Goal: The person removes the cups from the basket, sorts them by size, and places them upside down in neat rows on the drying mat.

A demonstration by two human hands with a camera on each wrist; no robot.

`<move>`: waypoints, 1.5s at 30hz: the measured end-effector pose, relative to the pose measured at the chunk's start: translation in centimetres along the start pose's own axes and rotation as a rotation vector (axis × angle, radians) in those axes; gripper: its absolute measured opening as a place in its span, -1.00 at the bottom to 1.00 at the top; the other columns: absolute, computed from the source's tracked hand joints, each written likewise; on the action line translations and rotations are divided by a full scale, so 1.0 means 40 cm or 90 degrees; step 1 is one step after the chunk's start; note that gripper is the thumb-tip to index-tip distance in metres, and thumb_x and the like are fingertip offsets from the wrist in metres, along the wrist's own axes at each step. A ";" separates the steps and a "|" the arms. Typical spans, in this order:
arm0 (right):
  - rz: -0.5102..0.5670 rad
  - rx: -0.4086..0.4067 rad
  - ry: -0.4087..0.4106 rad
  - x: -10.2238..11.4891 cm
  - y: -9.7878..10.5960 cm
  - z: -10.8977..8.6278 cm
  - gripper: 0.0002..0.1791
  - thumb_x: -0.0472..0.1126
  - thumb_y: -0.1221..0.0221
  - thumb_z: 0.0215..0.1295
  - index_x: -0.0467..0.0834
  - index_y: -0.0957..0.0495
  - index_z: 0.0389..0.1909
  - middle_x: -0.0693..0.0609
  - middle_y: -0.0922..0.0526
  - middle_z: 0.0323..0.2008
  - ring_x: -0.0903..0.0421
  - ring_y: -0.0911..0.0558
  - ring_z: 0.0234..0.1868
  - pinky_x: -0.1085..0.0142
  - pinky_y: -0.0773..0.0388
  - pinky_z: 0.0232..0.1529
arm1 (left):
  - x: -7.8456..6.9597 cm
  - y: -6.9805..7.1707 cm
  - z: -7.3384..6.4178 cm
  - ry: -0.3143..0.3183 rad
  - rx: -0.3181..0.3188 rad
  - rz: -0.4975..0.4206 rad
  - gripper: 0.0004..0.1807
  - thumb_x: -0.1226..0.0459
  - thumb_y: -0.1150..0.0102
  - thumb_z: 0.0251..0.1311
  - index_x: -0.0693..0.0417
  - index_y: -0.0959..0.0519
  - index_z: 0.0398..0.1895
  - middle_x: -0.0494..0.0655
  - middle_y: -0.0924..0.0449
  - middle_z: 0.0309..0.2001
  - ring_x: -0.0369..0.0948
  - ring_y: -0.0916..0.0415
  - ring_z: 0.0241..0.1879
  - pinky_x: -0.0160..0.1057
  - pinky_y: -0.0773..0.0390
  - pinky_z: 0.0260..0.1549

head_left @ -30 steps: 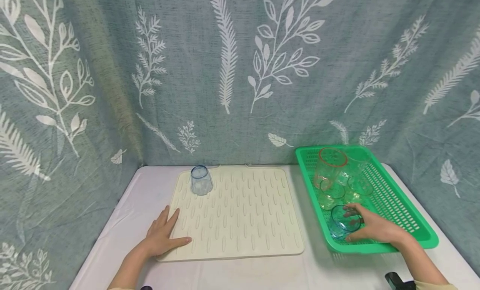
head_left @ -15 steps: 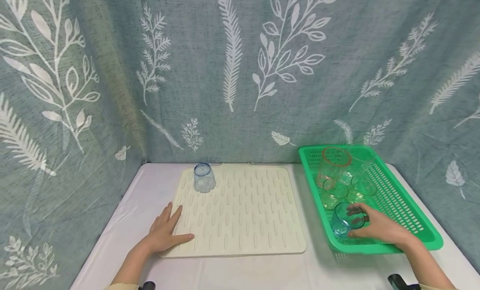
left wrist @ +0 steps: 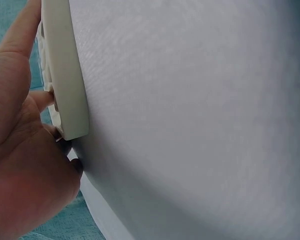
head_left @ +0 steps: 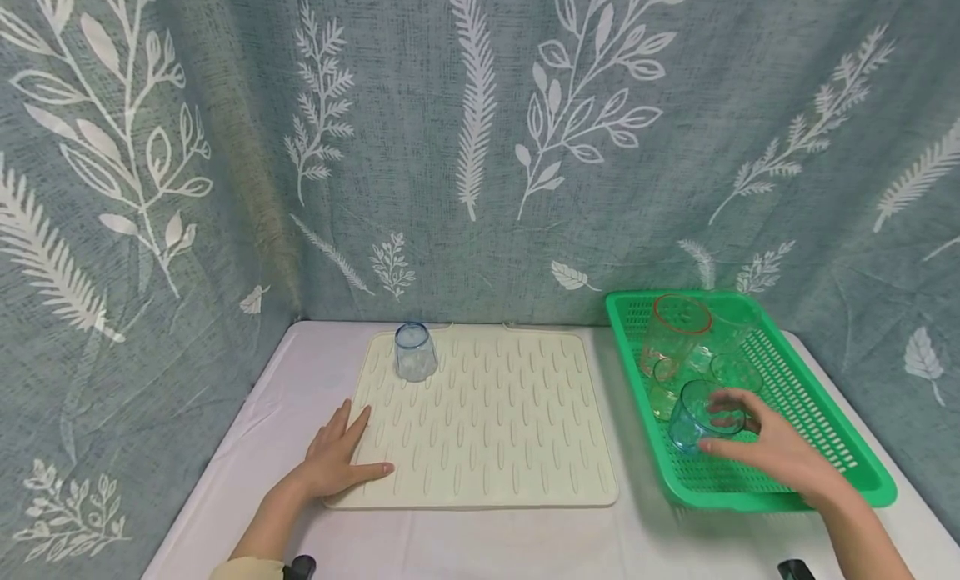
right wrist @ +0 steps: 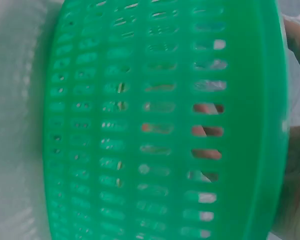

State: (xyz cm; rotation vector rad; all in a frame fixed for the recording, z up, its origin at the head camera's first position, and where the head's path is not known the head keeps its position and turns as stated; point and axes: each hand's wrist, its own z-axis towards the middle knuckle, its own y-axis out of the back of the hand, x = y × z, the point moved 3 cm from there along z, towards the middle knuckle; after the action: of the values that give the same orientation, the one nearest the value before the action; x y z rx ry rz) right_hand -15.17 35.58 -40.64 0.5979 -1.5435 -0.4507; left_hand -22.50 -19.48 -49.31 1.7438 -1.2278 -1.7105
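Note:
My right hand (head_left: 776, 451) grips a clear blue glass (head_left: 684, 426) inside the front of the green basket (head_left: 873, 480), thumb on the near side and fingers at the rim. The glass is tilted. The basket's slotted wall (right wrist: 155, 115) hides most of that hand in the right wrist view. With fingers spread, my left hand (head_left: 333, 462) rests on the left front part of a cream ribbed mat (head_left: 495, 430). The left wrist view shows the mat's thick edge (left wrist: 65, 70) beside the palm. A blue-ringed glass (head_left: 416, 361) stands at the mat's back left.
Behind the held glass, the basket contains a tall red-rimmed glass (head_left: 678, 334) and several other clear glasses, including one (head_left: 737, 372) on the right. A white cloth (head_left: 510, 547) covers the table. A patterned grey-green curtain (head_left: 420, 163) closes off the back and sides.
My right hand has tightened on the blue glass and lifted it slightly, away from the basket's front. My left hand stays on the mat. The head view has shifted a little.

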 end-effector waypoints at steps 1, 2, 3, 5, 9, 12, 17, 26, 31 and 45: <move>0.003 -0.008 0.001 0.007 0.001 -0.002 -0.20 -0.05 -0.31 0.27 -0.24 -0.14 0.39 -0.21 -0.35 0.24 -0.06 -0.49 0.11 0.16 -0.58 -0.14 | 0.000 0.000 0.000 -0.001 -0.001 0.002 0.21 -0.14 -0.39 -0.01 0.42 0.03 0.47 0.54 0.39 0.44 0.41 0.41 0.41 0.42 0.36 0.27; 0.006 -0.016 0.001 0.013 0.002 -0.003 -0.20 -0.04 -0.29 0.29 -0.23 -0.13 0.40 -0.20 -0.34 0.24 0.05 -0.48 0.10 0.16 -0.58 -0.14 | 0.001 -0.001 0.001 -0.001 -0.003 0.004 0.22 -0.14 -0.39 -0.01 0.42 0.03 0.47 0.54 0.38 0.44 0.42 0.41 0.41 0.42 0.36 0.27; 0.010 -0.026 0.001 0.021 0.003 -0.004 -0.20 -0.03 -0.28 0.31 -0.22 -0.12 0.41 -0.18 -0.34 0.25 0.15 -0.48 0.08 0.17 -0.58 -0.14 | 0.001 -0.001 0.001 -0.001 -0.003 0.007 0.22 -0.15 -0.38 -0.01 0.42 0.03 0.47 0.54 0.38 0.44 0.42 0.40 0.41 0.42 0.35 0.27; 0.023 -0.043 0.001 0.036 0.001 -0.005 -0.21 -0.02 -0.25 0.33 -0.20 -0.10 0.43 -0.17 -0.32 0.26 0.33 -0.46 0.04 0.20 -0.58 -0.12 | 0.002 -0.001 0.002 -0.001 -0.004 0.011 0.22 -0.16 -0.38 -0.01 0.41 0.03 0.47 0.54 0.38 0.44 0.42 0.40 0.41 0.42 0.34 0.27; 0.061 -0.072 0.004 0.072 -0.017 -0.002 -0.22 -0.01 -0.22 0.36 -0.19 -0.08 0.44 -0.13 -0.30 0.29 0.45 -0.41 0.03 0.31 -0.54 -0.08 | 0.004 -0.002 0.003 0.000 -0.006 0.014 0.22 -0.17 -0.38 -0.02 0.41 0.03 0.48 0.53 0.37 0.45 0.42 0.39 0.41 0.42 0.34 0.28; 0.115 -0.077 0.024 0.101 -0.041 0.004 -0.26 -0.06 -0.21 0.37 -0.19 -0.09 0.43 -0.11 -0.30 0.28 0.38 -0.41 0.07 0.39 -0.49 -0.06 | 0.004 -0.002 0.003 0.002 -0.004 0.011 0.22 -0.16 -0.38 -0.02 0.40 0.03 0.48 0.53 0.38 0.45 0.42 0.40 0.41 0.41 0.35 0.28; 0.215 -0.058 0.060 0.147 -0.097 0.018 -0.32 -0.19 -0.22 0.36 -0.20 -0.13 0.39 -0.08 -0.31 0.24 0.27 -0.43 0.11 0.40 -0.49 -0.02 | 0.004 -0.002 0.002 0.007 -0.003 0.012 0.22 -0.17 -0.37 -0.02 0.40 0.03 0.48 0.53 0.38 0.45 0.42 0.40 0.41 0.41 0.34 0.28; 0.287 -0.036 0.059 0.208 -0.223 0.054 -0.26 -0.28 -0.34 0.19 -0.24 -0.22 0.34 -0.16 -0.39 0.20 0.06 -0.42 0.19 0.29 -0.45 0.11 | -0.001 0.001 -0.001 0.002 -0.010 0.018 0.21 -0.16 -0.38 -0.02 0.42 0.01 0.47 0.55 0.36 0.44 0.42 0.37 0.41 0.42 0.30 0.28; 0.280 -0.019 0.044 0.216 -0.297 0.077 -0.25 -0.24 -0.41 0.09 -0.17 -0.30 0.30 -0.17 -0.47 0.15 -0.06 -0.38 0.27 -0.01 -0.26 0.26 | -0.002 0.001 -0.001 0.005 -0.010 0.025 0.22 -0.17 -0.38 -0.02 0.42 0.00 0.47 0.55 0.35 0.44 0.44 0.35 0.40 0.42 0.27 0.28; 0.281 0.035 0.027 0.189 -0.417 0.107 -0.23 -0.18 -0.48 -0.03 -0.09 -0.39 0.26 -0.19 -0.52 0.08 -0.03 -0.46 0.19 0.04 -0.26 0.17 | -0.095 0.014 -0.018 -0.091 -0.106 -0.010 -0.01 0.01 -0.41 0.07 0.37 -0.17 0.43 0.45 0.06 0.45 0.37 0.12 0.40 0.40 0.04 0.27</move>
State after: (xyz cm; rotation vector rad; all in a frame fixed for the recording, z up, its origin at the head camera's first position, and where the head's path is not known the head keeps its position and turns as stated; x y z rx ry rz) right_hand -17.82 17.52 -45.24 0.2912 -1.5956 -0.0595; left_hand -21.46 -16.94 -46.53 1.5620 -1.0963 -1.9161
